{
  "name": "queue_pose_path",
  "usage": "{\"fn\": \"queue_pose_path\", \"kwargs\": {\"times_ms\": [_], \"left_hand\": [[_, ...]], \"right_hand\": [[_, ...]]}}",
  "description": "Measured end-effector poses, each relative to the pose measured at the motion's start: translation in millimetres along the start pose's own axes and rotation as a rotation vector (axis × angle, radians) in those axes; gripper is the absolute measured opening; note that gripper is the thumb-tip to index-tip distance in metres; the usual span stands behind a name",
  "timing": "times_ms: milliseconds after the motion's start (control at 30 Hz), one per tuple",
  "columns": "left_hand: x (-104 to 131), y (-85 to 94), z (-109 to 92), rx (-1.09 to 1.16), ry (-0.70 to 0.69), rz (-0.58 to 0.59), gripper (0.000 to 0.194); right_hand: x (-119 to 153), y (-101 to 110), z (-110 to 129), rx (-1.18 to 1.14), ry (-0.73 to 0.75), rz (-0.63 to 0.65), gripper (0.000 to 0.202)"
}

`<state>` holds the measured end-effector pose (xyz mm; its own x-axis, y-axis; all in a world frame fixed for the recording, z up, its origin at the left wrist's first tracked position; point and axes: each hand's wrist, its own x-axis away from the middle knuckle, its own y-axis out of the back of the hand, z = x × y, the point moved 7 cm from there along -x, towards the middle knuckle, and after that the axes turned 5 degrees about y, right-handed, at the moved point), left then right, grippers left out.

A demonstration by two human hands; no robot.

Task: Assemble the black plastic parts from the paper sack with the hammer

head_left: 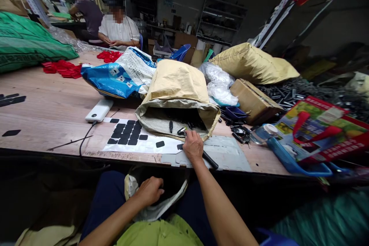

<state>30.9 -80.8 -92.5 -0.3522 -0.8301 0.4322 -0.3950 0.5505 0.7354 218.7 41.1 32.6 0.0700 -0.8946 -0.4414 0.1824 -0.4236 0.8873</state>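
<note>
My right hand [193, 145] is closed at the mouth of a tan paper sack [179, 80] lying on the table. It grips what looks like a small hammer, with a shiny head [181, 131] past the fingertips and a black handle [210, 160] showing below the wrist. Inside the sack's mouth lies a black pen-like piece [171, 126], with other dark pieces deeper in shadow. My left hand [150, 191] has curled fingers over an open pale sack [173, 201] in my lap; whatever they hold is hidden. Black rounded patches [124, 132] cover part of a white sheet [150, 148].
A white power bank [99, 110] with a cable lies left of the sheet. Behind it are a blue-and-white bag [121, 75] and red pieces [62, 69]. At right stand a cardboard box [253, 100], a blue tray [300, 165] and a colourful bag [317, 127]. Two people sit beyond.
</note>
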Motion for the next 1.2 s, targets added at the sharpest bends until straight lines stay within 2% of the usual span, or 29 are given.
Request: {"fn": "queue_pose_path", "kwargs": {"times_ms": [100, 167, 233, 267, 300, 367, 467, 567, 633, 733, 833, 900, 1000, 1100, 1200], "left_hand": [[1.7, 52.2, -56.0, 0.226, -0.217, -0.039, 0.019], [-9.7, 100.6, -83.9, 0.284, -0.287, -0.202, 0.029], [-29.3, 151.1, -91.7, 0.28, -0.206, -0.499, 0.032], [-40.4, 170.9, -91.7, 0.244, -0.143, -0.627, 0.032], [-52.8, 185.6, -89.8, 0.198, -0.067, -0.715, 0.031], [-79.7, 200.5, -84.0, 0.107, 0.08, -0.76, 0.033], [-112.4, 199.7, -74.9, 0.013, 0.241, -0.642, 0.036], [-122.0, 194.8, -70.2, -0.02, 0.277, -0.552, 0.026], [-115.9, 196.2, -70.3, -0.014, 0.197, -0.571, 0.021], [-94.2, 195.3, -72.7, 0.012, -0.069, -0.616, 0.019], [-72.7, 178.5, -67.2, 0.017, -0.29, -0.553, 0.016], [-65.4, 164.6, -58.1, 0.024, -0.337, -0.522, 0.016], [-63.9, 151.5, -46.8, 0.056, -0.359, -0.551, 0.019], [-68.5, 147.1, -42.6, 0.086, -0.372, -0.566, 0.019], [-71.6, 147.6, -41.2, 0.112, -0.362, -0.56, 0.02]], "right_hand": [[-0.1, 0.0, 0.4, 0.001, -0.003, -0.001, 0.027], [-0.1, 0.2, 0.6, 0.0, -0.006, 0.003, 0.026], [-0.1, 0.8, 0.8, 0.001, -0.005, 0.006, 0.025], [-0.1, 1.2, 1.0, 0.001, -0.004, 0.006, 0.025], [-0.1, 1.5, 1.0, 0.002, -0.002, 0.006, 0.025], [0.0, 2.0, 1.1, 0.004, 0.002, 0.004, 0.025], [0.4, 1.8, 0.8, 0.005, 0.004, -0.001, 0.024], [0.5, 1.4, 0.4, 0.005, 0.004, -0.003, 0.024], [0.4, 1.5, 0.3, 0.006, 0.004, -0.005, 0.024], [0.5, 1.6, 0.2, 0.01, -0.003, -0.011, 0.024], [1.0, 0.1, 0.1, 0.016, -0.014, -0.005, 0.024], [1.1, -1.4, -0.3, 0.015, -0.018, 0.001, 0.024], [-0.1, -2.2, -2.3, 0.0, -0.02, 0.01, 0.026], [-2.5, 1.2, -5.3, -0.067, -0.019, 0.026, 0.028], [-1.1, 15.9, -7.4, -0.198, -0.031, -0.022, 0.031]]}}
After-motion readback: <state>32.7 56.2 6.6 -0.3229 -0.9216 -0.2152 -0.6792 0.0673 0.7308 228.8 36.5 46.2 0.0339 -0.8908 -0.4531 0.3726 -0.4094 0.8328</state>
